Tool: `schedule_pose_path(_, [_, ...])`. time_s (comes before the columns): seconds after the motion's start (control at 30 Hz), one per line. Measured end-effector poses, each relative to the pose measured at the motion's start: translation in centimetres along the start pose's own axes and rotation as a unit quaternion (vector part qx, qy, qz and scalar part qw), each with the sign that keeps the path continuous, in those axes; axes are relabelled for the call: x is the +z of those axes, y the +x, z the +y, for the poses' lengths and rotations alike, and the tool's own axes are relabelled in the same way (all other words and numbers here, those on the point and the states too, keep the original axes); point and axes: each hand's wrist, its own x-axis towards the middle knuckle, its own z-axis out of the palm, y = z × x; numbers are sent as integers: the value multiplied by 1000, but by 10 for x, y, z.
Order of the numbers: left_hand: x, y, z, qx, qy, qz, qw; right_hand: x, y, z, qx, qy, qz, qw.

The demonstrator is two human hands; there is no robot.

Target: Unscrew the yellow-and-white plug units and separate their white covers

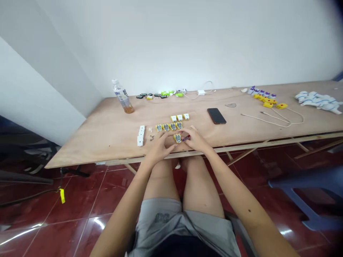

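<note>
A small yellow plastic housing with a grey inside (177, 138) lies at the table's front edge, between my two hands. My left hand (160, 148) curves around its left side, with thumb and forefinger closed on it. From the other side, my right hand (197, 140) pinches a slim red-and-purple tool (185, 138) that points at the housing; its tip is too small to make out. Just behind stands a row of several similar yellow-and-grey housings (169, 126). Three white-and-yellow pieces (179, 117) sit farther back. Left of my left hand are tiny dark screw-like bits (152, 137).
White blocks (140, 135) form a column at the left. A bottle (123, 98) stands near the wall, by small dark and green pieces (167, 93). Rightward lie a phone (216, 116), a white cable (284, 121), yellow pieces (268, 101) and white bundles (317, 101).
</note>
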Motion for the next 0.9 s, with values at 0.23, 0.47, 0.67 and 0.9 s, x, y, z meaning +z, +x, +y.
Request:
schedule_pose_path(0.23, [10,23,-3,35,-27,-26,999,-2,0,-9,15,1,113,993])
schedule_pose_path(0.47, [14,24,-8,19,-49,-36,998,-7,17,-33,109,310,245,912])
schedule_pose_path(0.67, [13,25,-8,-3,-83,-39,996,9,38,-66,103,444,161,875])
schedule_pose_path(0.9, [4,30,-6,-78,-146,-77,983,11,45,-80,122,497,157,844])
